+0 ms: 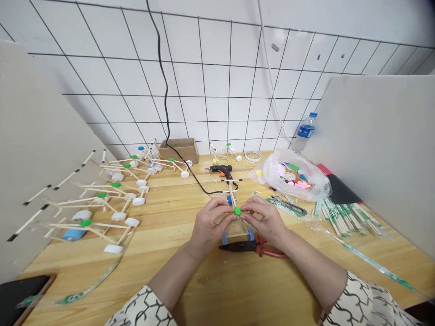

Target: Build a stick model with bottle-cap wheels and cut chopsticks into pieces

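Note:
In the middle of the wooden table stands a small tricycle model [233,192] built from pale sticks. It has blue wheels [250,234] and a crossbar with black ends. My left hand [210,222] and my right hand [267,220] meet over it from either side. Both pinch the edges of a small green seat-like piece [237,211] on top of the frame. Fingertips hide part of that piece and the joint under it. Just below the model lie pliers [242,246] with red handles, partly covered by my right hand and wrist.
Several similar stick tricycles [112,199] crowd the left side. Behind are a black glue gun [224,171], its cord and a cardboard box [181,149]. At right sit a plastic bag of coloured pieces [306,181], thread snips [288,205], wrapped chopsticks [348,219] and a water bottle [306,132].

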